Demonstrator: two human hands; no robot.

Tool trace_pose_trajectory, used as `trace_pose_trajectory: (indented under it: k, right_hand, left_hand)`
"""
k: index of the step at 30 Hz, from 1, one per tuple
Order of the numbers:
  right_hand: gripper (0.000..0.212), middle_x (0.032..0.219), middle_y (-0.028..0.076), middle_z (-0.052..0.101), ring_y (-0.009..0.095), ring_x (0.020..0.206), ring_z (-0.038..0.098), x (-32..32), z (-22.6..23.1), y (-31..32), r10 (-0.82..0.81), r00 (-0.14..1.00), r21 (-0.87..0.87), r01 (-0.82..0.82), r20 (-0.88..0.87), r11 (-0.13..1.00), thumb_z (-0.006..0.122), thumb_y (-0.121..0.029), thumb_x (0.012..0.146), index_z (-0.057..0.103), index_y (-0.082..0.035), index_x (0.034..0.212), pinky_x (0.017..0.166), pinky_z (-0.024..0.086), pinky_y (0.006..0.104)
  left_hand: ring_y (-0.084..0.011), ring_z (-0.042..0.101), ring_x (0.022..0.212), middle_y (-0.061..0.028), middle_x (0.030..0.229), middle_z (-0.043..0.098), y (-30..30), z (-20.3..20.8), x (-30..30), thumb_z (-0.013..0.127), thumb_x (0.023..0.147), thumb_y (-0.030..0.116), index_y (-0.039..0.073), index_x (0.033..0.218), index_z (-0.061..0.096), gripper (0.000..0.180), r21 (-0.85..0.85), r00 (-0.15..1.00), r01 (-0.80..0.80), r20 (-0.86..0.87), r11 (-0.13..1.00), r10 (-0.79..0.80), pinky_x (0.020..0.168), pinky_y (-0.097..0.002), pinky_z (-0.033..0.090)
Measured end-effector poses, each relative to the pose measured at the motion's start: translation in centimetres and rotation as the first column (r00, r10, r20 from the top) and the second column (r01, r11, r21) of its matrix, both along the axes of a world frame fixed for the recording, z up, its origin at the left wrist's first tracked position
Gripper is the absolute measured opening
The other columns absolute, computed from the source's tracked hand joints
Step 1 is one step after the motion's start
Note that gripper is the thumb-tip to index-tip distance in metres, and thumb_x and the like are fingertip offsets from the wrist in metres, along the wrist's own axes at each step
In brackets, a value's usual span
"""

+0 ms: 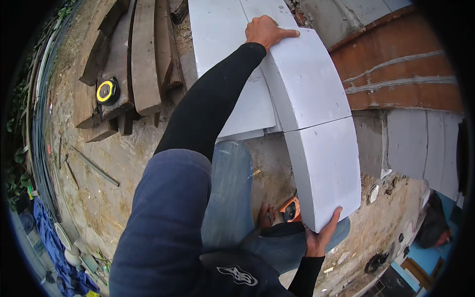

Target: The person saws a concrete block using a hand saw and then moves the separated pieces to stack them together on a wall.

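White block [329,168] lies right of timber beams [144,54], its near end gripped between the right hand's [320,238] thumb and fingers. Left hand [267,32], thumb spread, rests at the far end, hold unclear; support both ends evenly.

Dirty, daylit ground [94,198] lies beside a grey-and-brown wall [396,54].

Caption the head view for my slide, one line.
Left hand on the far end, right hand on the near end of a white block crossed by a dark line.
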State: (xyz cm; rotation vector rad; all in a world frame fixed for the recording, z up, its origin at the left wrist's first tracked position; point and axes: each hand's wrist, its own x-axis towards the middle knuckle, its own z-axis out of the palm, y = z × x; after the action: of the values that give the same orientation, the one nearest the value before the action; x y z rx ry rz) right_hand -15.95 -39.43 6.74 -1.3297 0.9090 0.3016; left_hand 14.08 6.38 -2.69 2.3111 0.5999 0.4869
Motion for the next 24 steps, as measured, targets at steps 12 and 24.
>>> trace_pose_trajectory:
  k: [12, 24]
  right_hand:
    - [0.089, 0.147, 0.012, 0.05, 0.032, 0.131, 0.052, -1.2, -2.6, 0.3, -0.058, 0.998, 0.033, 0.056, 0.036, 0.998, 0.058, -0.072, 0.095, 0.034, -0.013, 0.158, 0.101, 0.046, 0.0504]
    - [0.096, 0.155, 0.009, 0.04, 0.036, 0.137, 0.041, -3.8, -9.5, -0.1, -0.094, 0.996, 0.095, 0.094, -0.01, 0.991, 0.056, -0.081, 0.089, 0.029, -0.021, 0.16, 0.101, 0.041, 0.0607]
  left_hand:
    - [-0.0282, 0.076, 0.067, -0.0154, 0.075, 0.076, -0.7, -1.0, 1.5, 0.084, 0.059, 0.081, 0.002, 0.088, 0.084, 0.084, 0.066, 0.993, -0.026, 0.12, 0.997, 0.018, 0.069, -0.0368, 0.062]
    - [-0.0247, 0.07, 0.054, -0.012, 0.064, 0.072, 0.4, -1.2, 2.0, 0.083, 0.061, 0.081, 0.002, 0.079, 0.082, 0.081, 0.085, 0.986, 0.062, 0.151, 0.994, -0.074, 0.06, -0.0332, 0.058]
